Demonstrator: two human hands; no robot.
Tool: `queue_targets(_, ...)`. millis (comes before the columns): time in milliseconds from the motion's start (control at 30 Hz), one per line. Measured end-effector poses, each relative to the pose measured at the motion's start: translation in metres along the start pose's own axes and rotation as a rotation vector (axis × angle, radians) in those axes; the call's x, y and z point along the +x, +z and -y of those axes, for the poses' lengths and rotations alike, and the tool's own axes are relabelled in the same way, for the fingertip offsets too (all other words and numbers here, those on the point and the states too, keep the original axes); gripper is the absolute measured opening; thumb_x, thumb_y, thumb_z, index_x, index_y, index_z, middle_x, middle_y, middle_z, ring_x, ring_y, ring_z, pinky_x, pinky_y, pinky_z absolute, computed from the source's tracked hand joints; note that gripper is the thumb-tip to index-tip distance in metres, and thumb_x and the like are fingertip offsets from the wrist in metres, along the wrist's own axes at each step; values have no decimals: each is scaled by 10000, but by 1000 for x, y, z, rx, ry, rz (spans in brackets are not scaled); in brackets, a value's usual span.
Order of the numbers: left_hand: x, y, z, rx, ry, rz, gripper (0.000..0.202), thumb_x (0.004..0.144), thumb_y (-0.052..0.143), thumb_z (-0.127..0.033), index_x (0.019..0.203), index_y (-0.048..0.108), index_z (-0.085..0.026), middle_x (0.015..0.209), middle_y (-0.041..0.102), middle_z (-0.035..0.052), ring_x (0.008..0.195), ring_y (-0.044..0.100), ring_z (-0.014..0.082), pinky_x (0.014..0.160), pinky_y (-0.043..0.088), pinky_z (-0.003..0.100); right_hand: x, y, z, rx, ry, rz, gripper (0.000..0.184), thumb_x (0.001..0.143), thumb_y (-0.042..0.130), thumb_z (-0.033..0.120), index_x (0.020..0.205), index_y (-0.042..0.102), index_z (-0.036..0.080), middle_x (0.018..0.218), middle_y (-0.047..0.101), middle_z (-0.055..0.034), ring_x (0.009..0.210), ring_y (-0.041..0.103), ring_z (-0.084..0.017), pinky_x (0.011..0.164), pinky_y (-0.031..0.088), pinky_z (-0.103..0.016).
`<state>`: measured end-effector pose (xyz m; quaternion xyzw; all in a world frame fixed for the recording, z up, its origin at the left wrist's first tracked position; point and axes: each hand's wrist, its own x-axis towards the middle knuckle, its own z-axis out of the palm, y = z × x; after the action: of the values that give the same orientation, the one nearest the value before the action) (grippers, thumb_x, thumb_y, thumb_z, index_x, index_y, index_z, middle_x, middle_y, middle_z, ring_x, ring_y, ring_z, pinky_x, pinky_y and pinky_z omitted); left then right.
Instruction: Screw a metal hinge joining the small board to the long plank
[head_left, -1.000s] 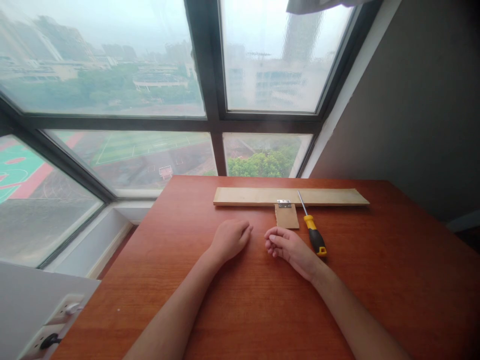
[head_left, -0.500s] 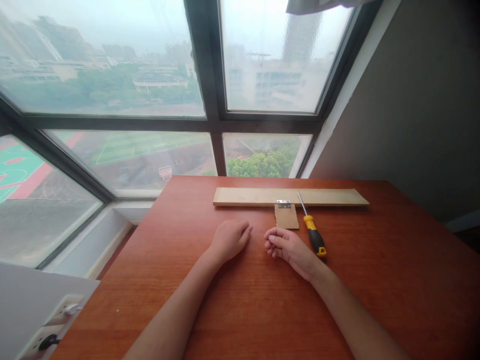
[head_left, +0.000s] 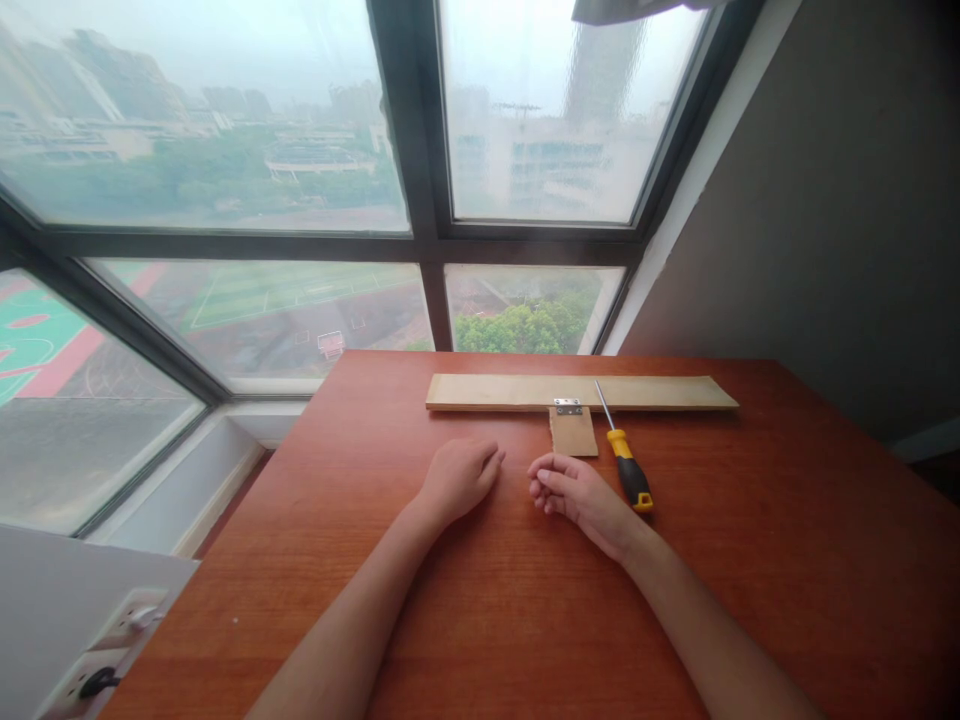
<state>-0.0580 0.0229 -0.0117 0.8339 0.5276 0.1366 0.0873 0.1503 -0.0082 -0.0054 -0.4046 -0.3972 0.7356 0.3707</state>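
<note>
left hand: left hand (head_left: 459,478) lies palm down on the bench (head_left: 787,560), fingers loosely bent and released, nothing in it.
right hand: right hand (head_left: 581,497) rests on its side, fingers curled loosely inward toward the left hand. No grip on anything, and nothing shows inside the curl.
hands gap: fingertips near each other, not touching.
screwdriver: screwdriver (head_left: 628,470) with a yellow and black handle lies flat on the bench at 2 o'clock from the right hand. Butt of the handle is just beside the back of that hand; can't tell if they touch. Shaft runs toward 11 o'clock, with the tip over the long plank's near edge.
small board: small board (head_left: 574,434) lies flat at 12 o'clock from the right hand's fingers, near but apart. From the left hand it is at 2 o'clock. Screwdriver shaft is just beside its right edge.
hinge: metal hinge (head_left: 568,406) sits at the far end of the small board, where it meets the long plank.
long plank: long plank (head_left: 510,392) lies crosswise at 12 o'clock, beyond both hands and well apart from them.
socket: white power socket (head_left: 112,640) with a black plug sits at 8 o'clock, off the bench.
surroundings: window (head_left: 225,150) from 10 to 12 o'clock, grey wall (head_left: 840,200) at 2 o'clock.
</note>
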Motion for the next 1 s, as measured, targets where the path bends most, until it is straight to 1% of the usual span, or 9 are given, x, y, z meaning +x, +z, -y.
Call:
queue_targets(533, 0, -3, -2, 13, -4, 13, 357, 971, 364, -349, 710, 558, -200, 719, 628, 40, 670, 540, 170, 602, 299, 276, 0, 1, 1, -7, 0, -3, 250, 751, 726, 381, 860, 633, 177, 756, 643, -14, 650, 548, -107, 596, 383, -240)
queue_targets(767, 1, -4, -2, -6, -15, 28, 350, 964, 377, -343, 713, 575, -199, 723, 630, 47, 671, 537, 174, 601, 294, 277, 1, 0, 0, -12, -1, -5, 244, 754, 721, 378, 858, 633, 176, 754, 643, -13, 649, 552, -105, 595, 377, -241)
queue_targets(1000, 1, -4, -2, 12, -3, 14, 351, 970, 368, -345, 710, 551, -198, 727, 633, 41, 678, 542, 170, 607, 299, 273, 0, 1, 2, -18, 0, -10, 270, 734, 736, 399, 851, 636, 177, 752, 644, -16, 648, 549, -109, 598, 379, -248)
